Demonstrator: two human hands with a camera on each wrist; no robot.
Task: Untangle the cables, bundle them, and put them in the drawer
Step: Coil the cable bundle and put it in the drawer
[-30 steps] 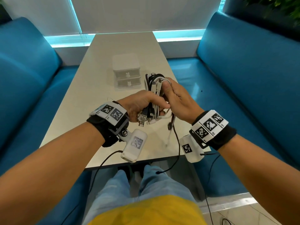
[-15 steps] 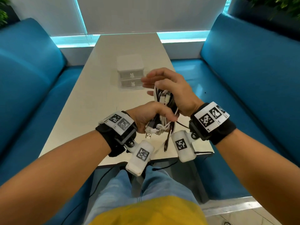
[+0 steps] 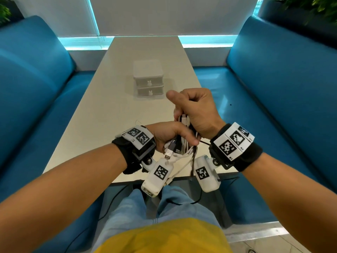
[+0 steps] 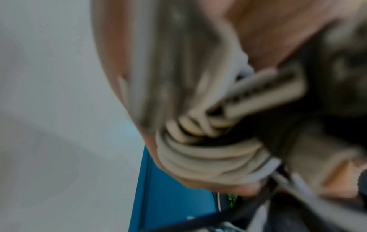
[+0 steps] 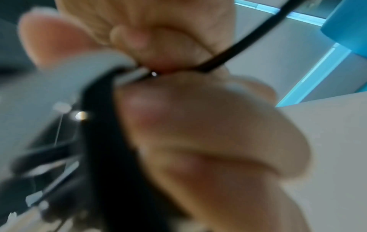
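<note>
holding the gathered bundle of white and black cables [image 3: 179, 143], left hand [image 3: 167, 133] and right hand [image 3: 197, 111] both clamp it; small white two-drawer box [image 3: 148, 78], frame centre, closed.

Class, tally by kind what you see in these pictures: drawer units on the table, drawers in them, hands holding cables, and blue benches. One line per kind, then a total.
White plastic drawer unit: 1
Drawers with rabbit-shaped knobs: 2
Hands gripping the mixed black and white cable bundle, left hand and right hand: 2
Blue padded benches: 2
Total: 7
</note>
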